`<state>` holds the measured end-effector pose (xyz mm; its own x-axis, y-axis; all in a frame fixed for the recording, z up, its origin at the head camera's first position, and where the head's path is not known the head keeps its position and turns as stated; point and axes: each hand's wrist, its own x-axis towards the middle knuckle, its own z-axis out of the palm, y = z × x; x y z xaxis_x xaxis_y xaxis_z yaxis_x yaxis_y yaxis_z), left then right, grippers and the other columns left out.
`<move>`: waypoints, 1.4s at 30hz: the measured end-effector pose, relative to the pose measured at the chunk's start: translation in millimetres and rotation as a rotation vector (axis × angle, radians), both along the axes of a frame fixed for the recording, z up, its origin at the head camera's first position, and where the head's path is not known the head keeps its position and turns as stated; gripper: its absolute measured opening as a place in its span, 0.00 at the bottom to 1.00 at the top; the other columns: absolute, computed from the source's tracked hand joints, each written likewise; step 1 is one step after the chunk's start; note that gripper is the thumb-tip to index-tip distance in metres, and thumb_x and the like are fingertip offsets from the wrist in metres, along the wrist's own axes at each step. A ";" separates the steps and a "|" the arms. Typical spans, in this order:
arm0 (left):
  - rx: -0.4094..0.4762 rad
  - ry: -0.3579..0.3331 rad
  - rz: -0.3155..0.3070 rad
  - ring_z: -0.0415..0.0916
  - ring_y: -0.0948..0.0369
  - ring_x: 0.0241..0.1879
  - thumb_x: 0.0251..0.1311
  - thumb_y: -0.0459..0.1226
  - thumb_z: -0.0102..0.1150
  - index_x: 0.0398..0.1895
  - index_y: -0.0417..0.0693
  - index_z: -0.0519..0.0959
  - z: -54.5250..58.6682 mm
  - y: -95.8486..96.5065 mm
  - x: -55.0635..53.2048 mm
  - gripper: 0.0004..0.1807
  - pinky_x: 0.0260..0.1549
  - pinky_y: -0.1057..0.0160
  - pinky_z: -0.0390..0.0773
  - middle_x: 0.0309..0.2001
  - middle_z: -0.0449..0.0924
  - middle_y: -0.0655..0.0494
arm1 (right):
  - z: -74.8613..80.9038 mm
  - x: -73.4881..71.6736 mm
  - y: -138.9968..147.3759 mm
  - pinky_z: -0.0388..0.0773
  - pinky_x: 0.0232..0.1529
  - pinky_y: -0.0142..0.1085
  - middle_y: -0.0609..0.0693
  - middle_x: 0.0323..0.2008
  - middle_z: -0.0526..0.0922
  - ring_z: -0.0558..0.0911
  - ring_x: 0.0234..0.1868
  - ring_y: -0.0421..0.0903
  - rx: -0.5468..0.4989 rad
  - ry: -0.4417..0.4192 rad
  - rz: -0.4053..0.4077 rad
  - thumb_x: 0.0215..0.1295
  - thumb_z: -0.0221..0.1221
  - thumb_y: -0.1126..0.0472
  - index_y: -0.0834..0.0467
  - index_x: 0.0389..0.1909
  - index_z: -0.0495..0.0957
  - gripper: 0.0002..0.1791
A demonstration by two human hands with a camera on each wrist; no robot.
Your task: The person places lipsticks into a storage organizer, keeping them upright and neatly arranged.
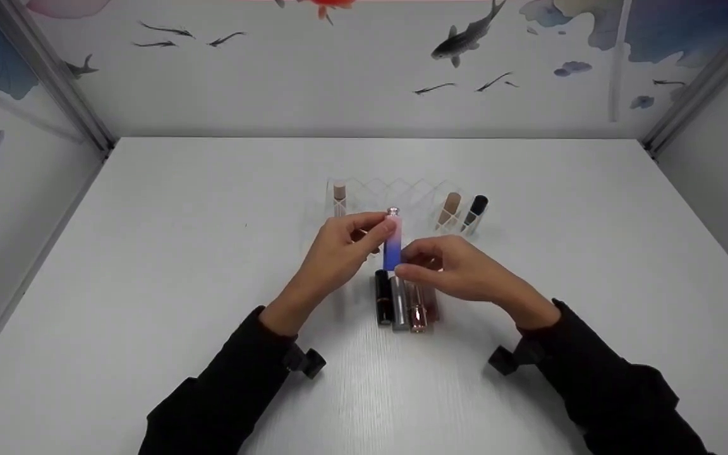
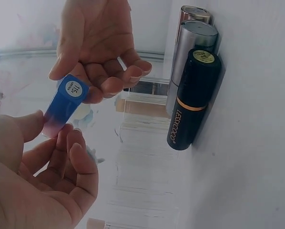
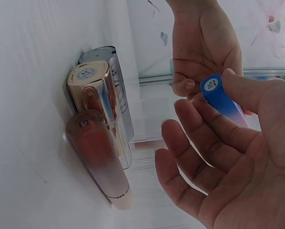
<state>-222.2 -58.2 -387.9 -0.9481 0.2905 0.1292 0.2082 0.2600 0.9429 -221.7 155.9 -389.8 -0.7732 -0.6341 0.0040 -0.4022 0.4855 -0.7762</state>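
Observation:
My left hand point(image 1: 340, 251) pinches the upper end of a blue-to-pink lipstick point(image 1: 392, 251) between thumb and fingers. At its blue lower end, my right hand point(image 1: 468, 268) has thumb and index finger on either side; its other fingers are loosely bent. A round number label shows on the lipstick's base in both wrist views. Below the hands, a black lipstick point(image 2: 196, 98) with a gold band, a silver tube point(image 1: 399, 306), a shiny gold lipstick point(image 3: 91, 86) and a reddish lip gloss point(image 3: 98, 157) lie side by side on the table.
Behind the hands stands a clear organizer point(image 1: 400, 187) with diamond-shaped compartments. It holds a beige-capped tube point(image 1: 339, 192) at the left, and a tan tube point(image 1: 450, 207) and a black-capped tube point(image 1: 478, 206) at the right. Printed panels point(image 1: 364, 95) border the white table point(image 1: 181, 253).

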 end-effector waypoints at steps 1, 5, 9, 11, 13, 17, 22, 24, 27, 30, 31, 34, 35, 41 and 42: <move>0.003 0.009 0.010 0.79 0.57 0.36 0.60 0.55 0.56 0.52 0.56 0.81 -0.2 0.1 -0.2 0.22 0.37 0.60 0.78 0.38 0.83 0.60 | 1.3 -0.9 2.0 0.78 0.41 0.35 0.46 0.35 0.83 0.79 0.37 0.40 -0.007 0.007 -0.011 0.65 0.57 0.48 0.50 0.40 0.80 0.11; 0.002 0.071 0.045 0.78 0.60 0.36 0.61 0.53 0.56 0.52 0.55 0.80 -1.9 0.9 -1.0 0.21 0.35 0.63 0.79 0.38 0.83 0.61 | 8.2 -5.5 12.5 0.78 0.45 0.39 0.43 0.41 0.83 0.80 0.42 0.39 -0.029 0.060 -0.100 0.64 0.58 0.47 0.49 0.48 0.78 0.15; 0.015 0.114 0.082 0.76 0.62 0.36 0.62 0.52 0.56 0.52 0.55 0.80 -2.2 0.4 -1.3 0.20 0.33 0.63 0.79 0.39 0.83 0.62 | 13.7 -12.6 25.1 0.76 0.50 0.42 0.45 0.47 0.80 0.78 0.47 0.42 -0.040 0.131 -0.210 0.60 0.61 0.46 0.50 0.56 0.74 0.24; 0.030 0.121 0.103 0.76 0.63 0.36 0.61 0.51 0.57 0.52 0.55 0.80 -1.9 -0.4 -1.5 0.20 0.33 0.63 0.79 0.39 0.83 0.62 | 15.5 -16.5 31.4 0.75 0.52 0.43 0.48 0.50 0.78 0.77 0.50 0.44 -0.047 0.154 -0.253 0.58 0.63 0.46 0.51 0.60 0.70 0.30; 0.043 0.132 0.118 0.76 0.62 0.36 0.61 0.51 0.57 0.52 0.54 0.80 -1.2 -1.2 -1.9 0.19 0.33 0.63 0.78 0.39 0.83 0.62 | 16.4 -20.9 36.8 0.74 0.54 0.45 0.49 0.53 0.76 0.75 0.53 0.47 -0.057 0.170 -0.291 0.56 0.65 0.47 0.51 0.64 0.67 0.35; 0.065 0.164 0.131 0.77 0.62 0.38 0.61 0.50 0.58 0.53 0.53 0.80 0.4 -2.7 -2.8 0.19 0.34 0.63 0.78 0.41 0.83 0.61 | 14.5 -29.0 45.5 0.68 0.60 0.50 0.51 0.60 0.70 0.67 0.62 0.50 -0.047 0.197 -0.372 0.52 0.68 0.47 0.50 0.69 0.60 0.44; 0.067 0.214 0.148 0.76 0.64 0.40 0.62 0.49 0.57 0.53 0.53 0.79 1.7 -5.4 -3.3 0.19 0.38 0.63 0.78 0.43 0.82 0.61 | 8.4 -36.7 52.9 0.58 0.65 0.57 0.53 0.69 0.59 0.53 0.69 0.54 0.040 0.195 -0.472 0.50 0.69 0.44 0.48 0.72 0.54 0.50; 0.062 0.235 0.155 0.75 0.65 0.40 0.62 0.49 0.57 0.53 0.54 0.79 1.9 -7.1 -4.0 0.19 0.38 0.64 0.78 0.43 0.81 0.62 | 7.0 -38.7 54.9 0.56 0.65 0.59 0.54 0.70 0.55 0.50 0.70 0.56 0.086 0.166 -0.495 0.49 0.68 0.42 0.48 0.73 0.51 0.53; 0.064 0.265 0.170 0.75 0.66 0.40 0.61 0.48 0.58 0.53 0.54 0.79 3.1 -9.7 -5.7 0.19 0.37 0.64 0.78 0.42 0.81 0.62 | 6.0 -41.5 57.6 0.55 0.65 0.60 0.57 0.72 0.51 0.48 0.72 0.58 0.162 0.095 -0.513 0.47 0.67 0.37 0.50 0.74 0.47 0.58; 0.080 0.292 0.184 0.75 0.65 0.40 0.61 0.48 0.59 0.53 0.53 0.79 4.8 -12.1 -8.5 0.19 0.36 0.62 0.78 0.42 0.81 0.61 | 5.2 -44.3 59.9 0.54 0.67 0.59 0.57 0.73 0.50 0.47 0.73 0.58 0.219 0.012 -0.533 0.44 0.67 0.33 0.52 0.74 0.44 0.62; 0.084 0.298 0.191 0.75 0.65 0.40 0.61 0.48 0.59 0.53 0.53 0.79 5.2 -13.0 -9.4 0.19 0.36 0.61 0.78 0.43 0.81 0.61 | 4.6 -45.3 60.5 0.53 0.67 0.59 0.57 0.73 0.51 0.48 0.74 0.57 0.223 -0.009 -0.538 0.43 0.67 0.33 0.54 0.74 0.44 0.63; 0.083 0.308 0.213 0.75 0.65 0.41 0.60 0.48 0.59 0.53 0.53 0.79 6.0 -15.6 -11.9 0.19 0.35 0.61 0.78 0.43 0.81 0.60 | 2.8 -47.7 61.5 0.55 0.68 0.55 0.58 0.71 0.55 0.53 0.72 0.55 0.204 -0.052 -0.536 0.42 0.68 0.33 0.58 0.74 0.44 0.65; 0.077 0.310 0.222 0.75 0.65 0.41 0.60 0.48 0.59 0.53 0.53 0.79 6.1 -16.5 -12.5 0.19 0.35 0.61 0.77 0.43 0.81 0.60 | 2.1 -48.2 61.6 0.57 0.68 0.54 0.58 0.70 0.57 0.56 0.71 0.54 0.195 -0.062 -0.532 0.42 0.68 0.33 0.59 0.74 0.44 0.65; 0.044 0.320 0.260 0.75 0.66 0.42 0.61 0.48 0.59 0.53 0.53 0.79 6.8 -20.2 -14.0 0.20 0.35 0.63 0.77 0.44 0.81 0.61 | -0.1 -48.6 62.2 0.66 0.60 0.49 0.58 0.64 0.64 0.66 0.61 0.52 0.176 -0.139 -0.536 0.40 0.67 0.30 0.56 0.73 0.47 0.64; 0.044 0.322 0.263 0.75 0.66 0.42 0.61 0.48 0.59 0.53 0.53 0.79 6.7 -20.8 -14.4 0.20 0.35 0.63 0.77 0.44 0.81 0.61 | -0.3 -48.6 62.2 0.66 0.59 0.49 0.58 0.64 0.64 0.66 0.61 0.52 0.172 -0.147 -0.539 0.40 0.67 0.30 0.56 0.73 0.47 0.64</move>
